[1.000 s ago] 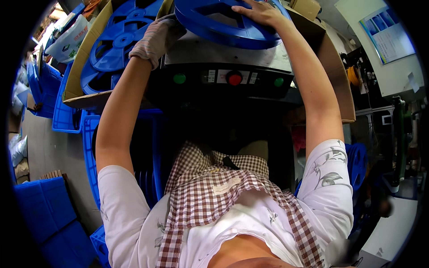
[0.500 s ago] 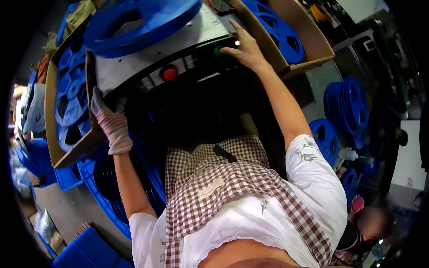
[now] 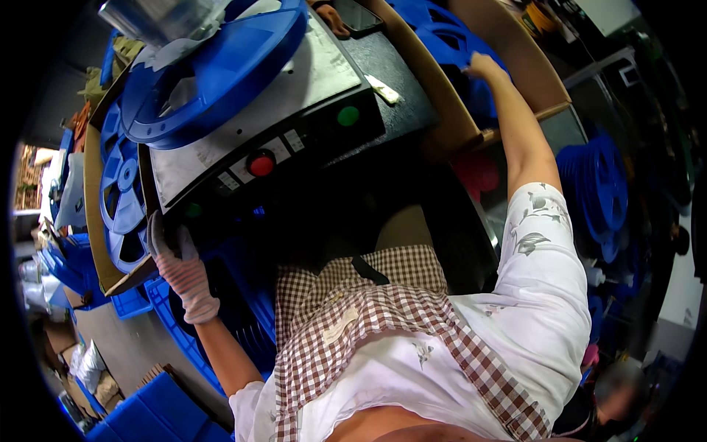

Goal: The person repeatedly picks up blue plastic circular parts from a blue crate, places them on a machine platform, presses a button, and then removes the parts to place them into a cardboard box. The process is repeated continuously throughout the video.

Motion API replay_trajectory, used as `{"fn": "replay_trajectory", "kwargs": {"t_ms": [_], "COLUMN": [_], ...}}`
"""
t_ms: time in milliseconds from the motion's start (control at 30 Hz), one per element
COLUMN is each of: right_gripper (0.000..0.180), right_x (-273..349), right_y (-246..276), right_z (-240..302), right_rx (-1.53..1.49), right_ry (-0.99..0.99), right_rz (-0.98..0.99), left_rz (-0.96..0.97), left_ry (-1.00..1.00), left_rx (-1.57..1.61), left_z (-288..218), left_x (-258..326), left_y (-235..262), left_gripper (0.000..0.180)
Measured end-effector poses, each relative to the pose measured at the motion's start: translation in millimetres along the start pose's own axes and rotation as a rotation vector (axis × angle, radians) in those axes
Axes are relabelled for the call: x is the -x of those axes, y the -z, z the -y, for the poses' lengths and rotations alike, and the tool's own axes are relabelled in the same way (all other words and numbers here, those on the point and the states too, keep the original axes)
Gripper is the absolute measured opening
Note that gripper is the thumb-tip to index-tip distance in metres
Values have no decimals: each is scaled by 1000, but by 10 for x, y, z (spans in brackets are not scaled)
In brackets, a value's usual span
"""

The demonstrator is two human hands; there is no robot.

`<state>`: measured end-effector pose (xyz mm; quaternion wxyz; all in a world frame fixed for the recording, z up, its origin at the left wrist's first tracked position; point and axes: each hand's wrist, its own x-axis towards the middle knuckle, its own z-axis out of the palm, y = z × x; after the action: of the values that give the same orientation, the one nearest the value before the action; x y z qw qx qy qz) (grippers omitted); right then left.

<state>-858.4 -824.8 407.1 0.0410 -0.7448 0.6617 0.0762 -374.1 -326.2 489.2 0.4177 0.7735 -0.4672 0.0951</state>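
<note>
My right hand (image 3: 486, 68) is bare and reaches into the right carton (image 3: 530, 55), fingers curled closed at a blue plastic reel disc (image 3: 446, 35); its fingertips are partly hidden. My left hand (image 3: 183, 278), in a striped knit glove with grey fingertips, is beside the machine's front left corner. Its thumb and fingers are apart, with nothing seen between them. Between my hands sits the machine (image 3: 324, 74), with a metal top, a red button (image 3: 261, 163) and a green button (image 3: 347, 116). Another blue reel disc (image 3: 228, 81) lies above it, around a silver metal cylinder (image 3: 158, 18).
A left carton (image 3: 92, 221) holds several blue discs. Below it, near my left forearm, stands a blue crate (image 3: 171, 324). Stacked blue reels (image 3: 593, 188) stand at right. A phone-like dark device (image 3: 353, 18) lies behind the machine. Another person (image 3: 622, 390) is at lower right.
My right hand has moved from over the green button, where its fingers were spread, rightward into the right carton. The left hand stays by the machine's corner. The view has shifted slightly.
</note>
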Motion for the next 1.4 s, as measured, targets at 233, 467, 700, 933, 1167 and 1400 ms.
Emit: {"fn": "replay_trajectory", "kwargs": {"t_ms": [233,467,700,933,1167,1400], "right_gripper": [86,69,53,38,26,35], "right_x": [-222,137,1334,1626,1622,2033], "right_y": [-437,244,845,1104,636,897], "right_z": [-300,-947,-239,414,568,1276], "right_rx": [-37,-559,-831,-153,-194,-449], "right_ry": [-72,-63,614,828,766,45], "right_rz": [245,-367,-370,-554,-298,89], "left_rz": [-4,-13,86,274,157,158], "left_ry": [-132,-477,-687,-621,-681,-729], "left_rx": [-37,47,-312,-608,-506,-723], "left_z": [-270,-622,-319,-498,-264,-411], "left_x": [20,-640,-1086,-1182,-1270,-1626], "left_y": [205,224,-198,-287,-532,-325], "left_gripper": [41,37,47,50,35,18]}}
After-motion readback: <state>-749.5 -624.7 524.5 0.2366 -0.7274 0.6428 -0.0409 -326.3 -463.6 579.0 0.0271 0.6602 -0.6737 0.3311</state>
